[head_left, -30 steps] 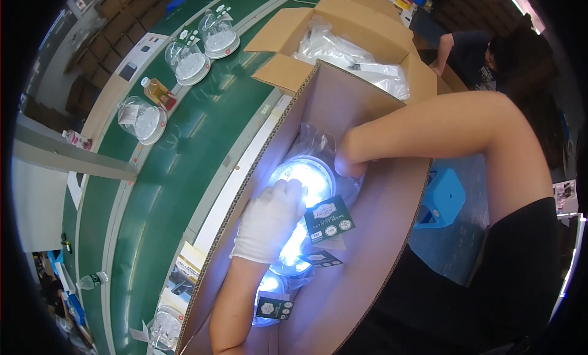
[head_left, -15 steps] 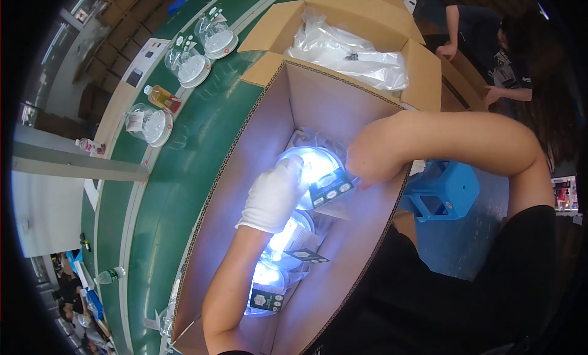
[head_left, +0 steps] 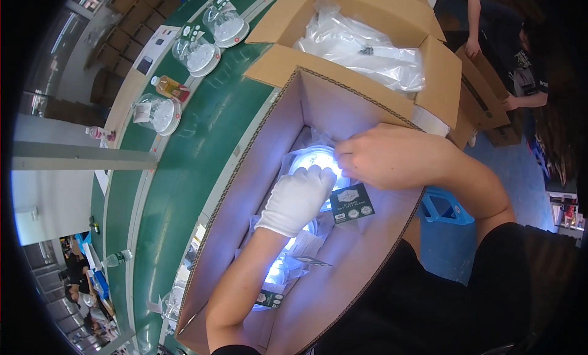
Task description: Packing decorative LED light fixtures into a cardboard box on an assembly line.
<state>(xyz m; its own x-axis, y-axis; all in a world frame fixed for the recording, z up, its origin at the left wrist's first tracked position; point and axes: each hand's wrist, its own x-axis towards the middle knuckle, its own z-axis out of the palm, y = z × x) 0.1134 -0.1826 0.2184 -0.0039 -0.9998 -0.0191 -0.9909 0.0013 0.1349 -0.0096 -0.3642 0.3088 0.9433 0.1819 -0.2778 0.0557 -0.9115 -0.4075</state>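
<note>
A deep cardboard box [head_left: 245, 189] stands open in front of me with glowing clear round lamps in it. My left hand [head_left: 297, 199], in a white glove, has its fingers curled at the near side of the farthest lit lamp [head_left: 315, 159]. Bare, my right hand [head_left: 383, 156] pinches at that lamp's right edge; what is between its fingertips is hidden. A dark green card tag [head_left: 352, 203] lies against the lamp, below my right hand. Nearer me in the box glow further lamps [head_left: 277, 271] in clear wrapping, partly covered by my left hand and forearm.
On the green conveyor table [head_left: 196, 119] at left stand several clear domes [head_left: 162, 114] and a drink bottle [head_left: 169, 87]. Beyond the box is another open carton [head_left: 343, 79] with plastic bags [head_left: 367, 52]. A blue stool [head_left: 444, 208] is at right; farther back a person handles cardboard [head_left: 481, 88].
My left hand has shifted right over the lamp, its fingers more curled. The right hand has moved in to the lamp's edge. The tag now faces up more fully. The whole view has shifted slightly.
</note>
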